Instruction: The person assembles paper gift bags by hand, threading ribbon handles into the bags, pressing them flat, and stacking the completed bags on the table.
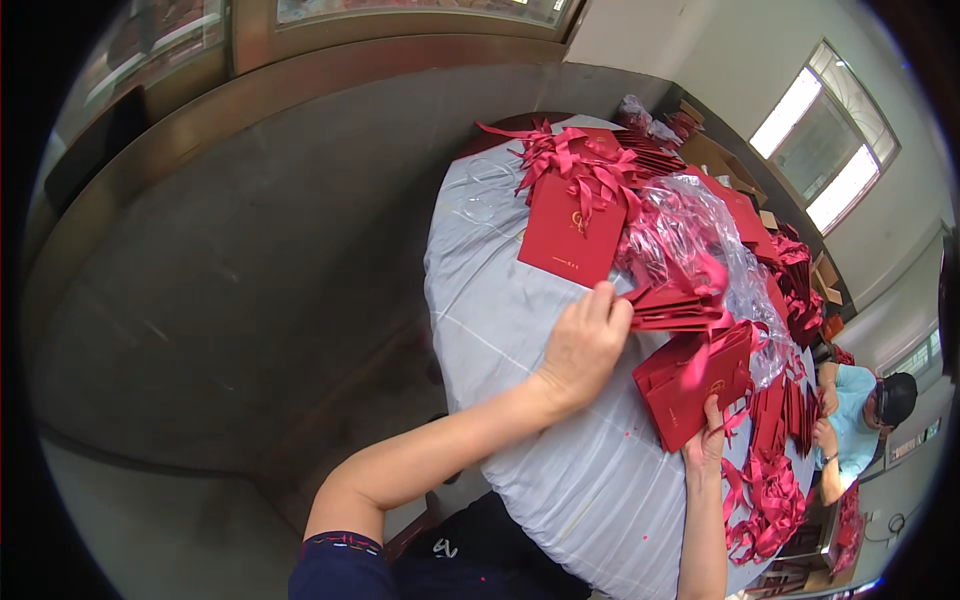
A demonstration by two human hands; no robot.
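Note:
My left hand [585, 345] is closed at the near end of a small stack of red paper gift bags [672, 312], its fingers pinched at their edges. Pink-red ribbon handles trail from the stack's far side. My right hand [707, 440] grips another bunch of flat red gift bags [690, 390] from below, thumb on the front one, which bears a gold emblem. Ribbon falls across the top of this bunch. Beyond my left hand, a larger red gift bag [572, 228] lies flat with looped ribbons [580, 165] over its upper part.
White cloth [520, 330] covers the round table. Crumpled clear plastic [690, 220] lies mid-table among more bags. A ribbon heap [775, 505] sits at the right edge, near a co-worker [855, 410] in light blue handling bags. Cardboard boxes [720, 160] stand behind.

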